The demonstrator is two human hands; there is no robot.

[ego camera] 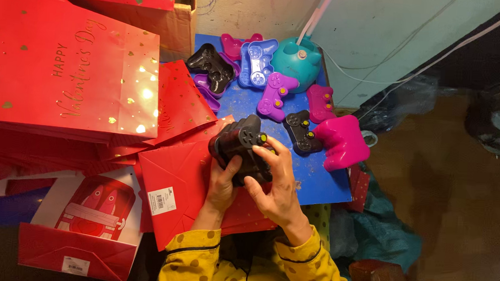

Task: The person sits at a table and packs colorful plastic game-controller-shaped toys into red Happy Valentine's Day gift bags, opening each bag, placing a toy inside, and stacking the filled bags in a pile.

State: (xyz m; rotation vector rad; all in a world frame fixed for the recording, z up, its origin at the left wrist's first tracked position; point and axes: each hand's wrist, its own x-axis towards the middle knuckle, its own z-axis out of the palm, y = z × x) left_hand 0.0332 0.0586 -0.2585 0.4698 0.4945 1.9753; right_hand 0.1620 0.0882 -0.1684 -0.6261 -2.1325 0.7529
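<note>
Both hands meet on one black toy game controller (pixel 243 147) near the middle of the view, just above the edge of the small blue table (pixel 322 184). The left hand (pixel 223 183) cups it from below, fingers curled shut around the bottom, so the toy cannot slip. The right hand (pixel 276 179) wraps the side at about 4 o'clock from the toy, fingers clamped on it and fingertips close to a little yellow button (pixel 262 138). Held this way, the button side faces up where the person can see it. Under the hands lies a flat red paper gift bag (pixel 183 171) with a white sticker, close by and easy to reach. More toys sit on the table at 12 to 2 o'clock: a purple controller (pixel 275 96), a blue one (pixel 258 64), a small black one (pixel 299 131), a pink shell (pixel 344 142) standing on its edge and a round teal toy (pixel 296 57). They are spread out, not stacked, so each can be picked up alone. At 9 to 10 o'clock a big stack of red bags (pixel 65 74) with gold hearts rests in a pile. The sleeves (pixel 198 263) are yellow with brown dots.
</note>
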